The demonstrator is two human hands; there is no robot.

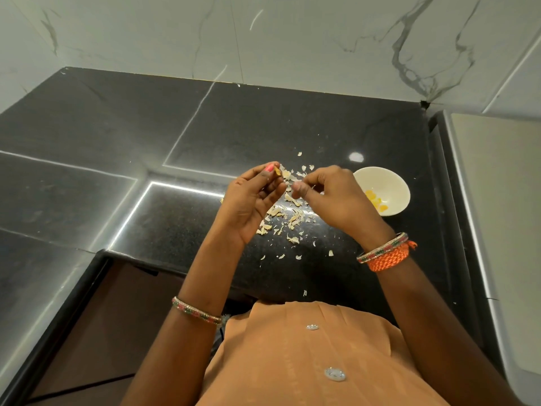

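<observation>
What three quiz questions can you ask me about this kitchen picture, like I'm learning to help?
1. True or false: the round white bowl is empty.
2. Where do the pale papery peel scraps lie? A: in the bowl. B: on the black speckled stone counter. C: on a plate.
3. Which hand, the left hand or the right hand, pinches the small yellowish clove at its fingertips?

Key
1. False: it holds a few yellow pieces.
2. B.
3. The left hand.
</observation>
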